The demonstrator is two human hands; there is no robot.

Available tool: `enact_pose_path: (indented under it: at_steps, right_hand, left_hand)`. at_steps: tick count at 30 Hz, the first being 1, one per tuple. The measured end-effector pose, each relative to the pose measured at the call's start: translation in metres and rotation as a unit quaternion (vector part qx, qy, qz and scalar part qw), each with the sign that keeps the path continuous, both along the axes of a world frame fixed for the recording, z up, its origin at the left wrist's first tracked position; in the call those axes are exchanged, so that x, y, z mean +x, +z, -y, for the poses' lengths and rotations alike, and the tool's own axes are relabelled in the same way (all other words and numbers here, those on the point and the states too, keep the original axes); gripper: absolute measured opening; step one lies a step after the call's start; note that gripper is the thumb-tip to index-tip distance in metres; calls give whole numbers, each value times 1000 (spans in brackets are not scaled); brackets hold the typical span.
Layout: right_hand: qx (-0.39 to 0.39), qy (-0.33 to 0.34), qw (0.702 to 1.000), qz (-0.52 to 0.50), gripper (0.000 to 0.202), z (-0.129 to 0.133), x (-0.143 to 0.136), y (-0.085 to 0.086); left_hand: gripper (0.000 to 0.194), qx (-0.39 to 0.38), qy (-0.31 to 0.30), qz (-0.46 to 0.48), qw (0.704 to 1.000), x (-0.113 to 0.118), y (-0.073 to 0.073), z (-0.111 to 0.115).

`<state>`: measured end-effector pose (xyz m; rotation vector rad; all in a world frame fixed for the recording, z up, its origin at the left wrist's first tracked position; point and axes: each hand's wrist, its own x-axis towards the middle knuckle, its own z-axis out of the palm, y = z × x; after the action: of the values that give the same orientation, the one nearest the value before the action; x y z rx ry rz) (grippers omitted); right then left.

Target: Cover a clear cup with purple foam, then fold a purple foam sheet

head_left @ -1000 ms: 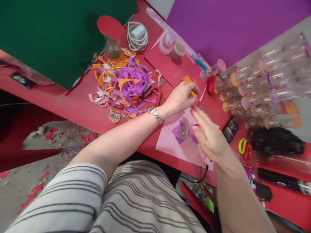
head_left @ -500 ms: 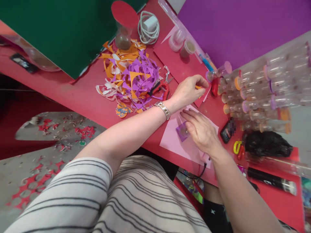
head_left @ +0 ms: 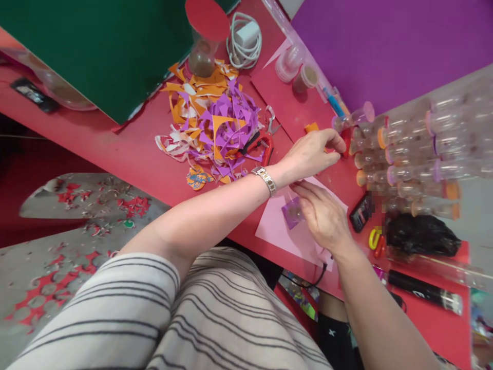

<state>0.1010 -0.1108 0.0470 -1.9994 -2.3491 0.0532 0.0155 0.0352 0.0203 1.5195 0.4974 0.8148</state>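
My right hand [head_left: 326, 218] is bent around a clear hourglass-shaped piece [head_left: 295, 210], its fingers long and close together; the palm hides much of the piece. Under that piece lies a purple square of card [head_left: 291, 220], on a pink sheet [head_left: 275, 228]. With a watch at its wrist, my left hand [head_left: 314, 154] reaches across in front of the right. Its fingers are curved with a gap at the thumb, and the fingertips come up to a red object [head_left: 346, 141]. Orange pieces [head_left: 311, 127] show beside this hand.
Purple and orange paper scraps [head_left: 231, 121] are heaped left of my hands, with red-handled snips [head_left: 266, 144] at their edge. Capped clear hourglasses [head_left: 408, 149] stack up on the right. A black bag [head_left: 423, 234], a black tube [head_left: 423, 292] and yellow-handled scissors [head_left: 373, 239] lie nearer.
My left hand has moved farther right, up to the red object, uncovering orange pieces behind it. My right hand stays at the clear piece. The whole view has shifted slightly.
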Motion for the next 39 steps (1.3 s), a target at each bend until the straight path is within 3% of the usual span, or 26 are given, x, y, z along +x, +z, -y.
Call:
enact_pose_path:
  at_steps: [8,25,39]
  right_hand:
    - [5,-14,1000,-7,42,0,-3,1]
    - [-22,6,1000,-12,45,-1,-2,4]
    - [-4,-38,999,-38,46,0,-8,3]
  left_hand:
    - [22,1,-23,-8,1000,-2,4,2]
    - [25,54,-17,-87,995,0,-10,1]
    - [21,83,-28,-125,988,-2,-7,3]
